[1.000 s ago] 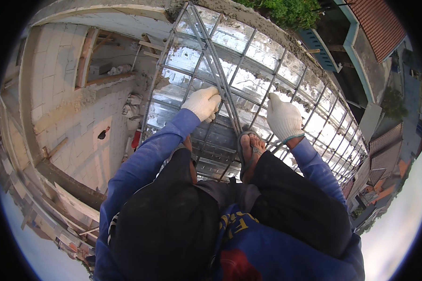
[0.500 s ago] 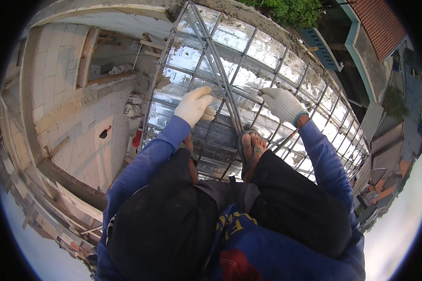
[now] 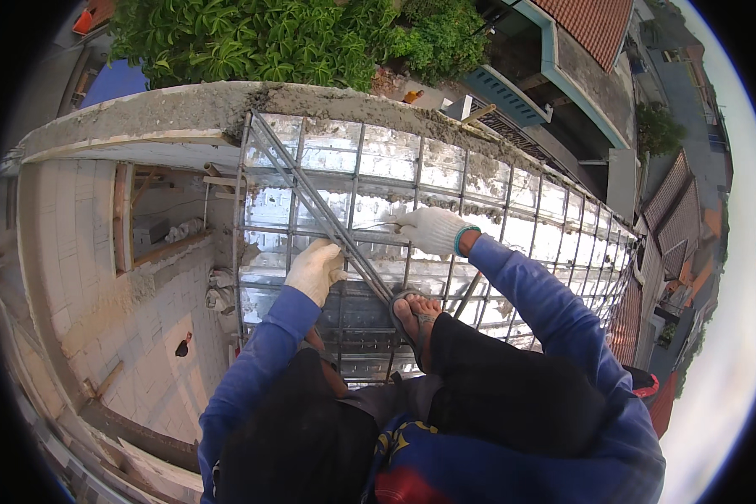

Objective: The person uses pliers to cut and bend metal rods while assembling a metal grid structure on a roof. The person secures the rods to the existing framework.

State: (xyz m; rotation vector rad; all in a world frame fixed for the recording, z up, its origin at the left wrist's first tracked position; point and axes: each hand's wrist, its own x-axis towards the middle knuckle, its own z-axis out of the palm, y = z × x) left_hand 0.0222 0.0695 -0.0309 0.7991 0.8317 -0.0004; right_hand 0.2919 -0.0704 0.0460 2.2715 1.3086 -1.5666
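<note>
And here's the left hand (image 3: 312, 270) tucked in on the near-left side of the diagonal steel bars (image 3: 332, 220), fingertips right beside them, though I can't tell whether they're gripping anything. Those bars slant from upper left down to the sandalled foot (image 3: 420, 312), across the bar grid (image 3: 355, 168) over shiny metal sheets (image 3: 269, 206). Over on the other side, the right hand (image 3: 401, 221) looks pinched on a thin strand (image 3: 378, 225), which points left toward the bars; the left hand is clearly the nearer one. A second ago that right hand was bunched, fingers up, farther out, no strand visible; now it's turned inward, and the view has swung to bring in far more greenery (image 3: 252, 42) up top.
</note>
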